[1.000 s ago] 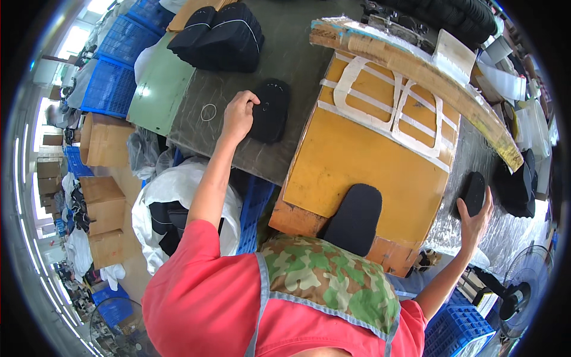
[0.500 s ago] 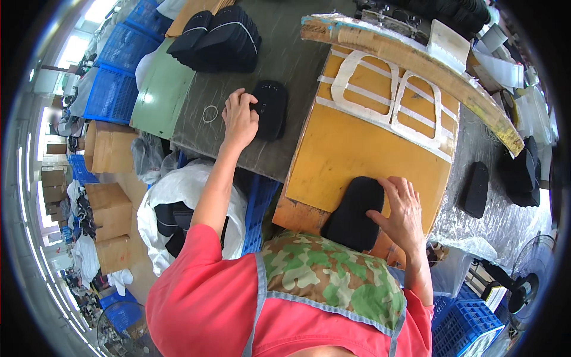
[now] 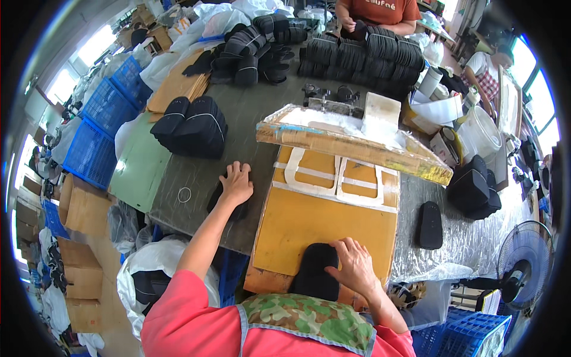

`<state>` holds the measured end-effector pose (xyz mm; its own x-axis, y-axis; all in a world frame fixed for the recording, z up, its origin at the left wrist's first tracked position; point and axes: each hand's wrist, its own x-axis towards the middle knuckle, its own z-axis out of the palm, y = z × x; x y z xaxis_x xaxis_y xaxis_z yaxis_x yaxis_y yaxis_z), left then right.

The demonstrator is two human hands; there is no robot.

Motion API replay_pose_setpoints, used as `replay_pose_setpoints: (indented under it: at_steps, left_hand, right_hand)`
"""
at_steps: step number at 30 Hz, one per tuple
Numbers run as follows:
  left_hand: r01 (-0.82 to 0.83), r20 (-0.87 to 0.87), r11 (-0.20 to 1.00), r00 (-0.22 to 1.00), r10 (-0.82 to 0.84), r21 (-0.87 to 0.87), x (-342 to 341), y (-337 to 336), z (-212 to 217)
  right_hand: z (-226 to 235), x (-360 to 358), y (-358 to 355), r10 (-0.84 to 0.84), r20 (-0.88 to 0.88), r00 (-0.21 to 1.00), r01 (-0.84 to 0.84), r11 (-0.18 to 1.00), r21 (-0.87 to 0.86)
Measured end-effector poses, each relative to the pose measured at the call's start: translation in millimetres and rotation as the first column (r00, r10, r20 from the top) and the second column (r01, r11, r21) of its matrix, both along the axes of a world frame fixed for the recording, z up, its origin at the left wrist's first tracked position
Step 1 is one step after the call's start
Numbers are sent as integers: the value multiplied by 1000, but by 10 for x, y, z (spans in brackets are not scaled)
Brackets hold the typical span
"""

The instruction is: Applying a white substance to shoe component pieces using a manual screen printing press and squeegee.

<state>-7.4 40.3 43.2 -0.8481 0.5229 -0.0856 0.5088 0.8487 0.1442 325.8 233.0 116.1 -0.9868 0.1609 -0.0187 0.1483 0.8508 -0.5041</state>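
My left hand (image 3: pixel 237 184) lies over a black rounded pad (image 3: pixel 215 201) on the dark table, fingers apart, hiding most of the pad. A second black pad (image 3: pixel 314 271) rests on the near end of the yellow board (image 3: pixel 321 223), close against my apron. My right hand (image 3: pixel 355 265) is at this pad's right edge, thumb touching it and fingers stretched out over the board. Farther up the board, white tape strips and two white rounded outlines (image 3: pixel 312 172) are stuck down. A wooden-edged frame (image 3: pixel 351 152) is tilted up above the board's far end.
Strapped bundles of black pads (image 3: pixel 190 128) stand at the far left. One loose pad (image 3: pixel 430 225) and another bundle (image 3: pixel 474 189) are on the right. Across the table a person in a red-brown shirt (image 3: pixel 380 9) handles black pieces. A fan (image 3: pixel 523 265) stands at the right.
The view has tilted upward, bringing the far side of the table and other people into sight. My left hand has moved from the pad's left edge to over it. My right hand stays beside its pad.
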Motion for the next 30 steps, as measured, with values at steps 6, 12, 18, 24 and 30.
replay_pose_setpoints:
  at_steps: [6, 12, 18, 24, 30]
  left_hand:
    - [15, -13, 999, 1000, -15, 31, -60, -29, -8]
    - [12, 44, 1000, 999, -13, 18, -135, 14, 13]
    - [338, -256, 898, 928, -270, 281, 263, 133, 367]
    - [310, 194, 605, 758, -623, 733, 1270, 124, 628]
    - [496, 136, 657, 730, -670, 568, 2000, 111, 476]
  right_hand:
    - [22, -50, -1, 12, -29, 1000, -13, 999, -45]
    - [-10, -17, -77, -19, -63, 998, 15, 998, -64]
    - [-65, -36, 3, 12, -103, 995, -14, 1000, -12]
    - [-235, -221, 380, 156, -51, 986, -164, 944, -285]
    - [-402, -849, 1455, -283, -122, 951, 261, 950, -172]
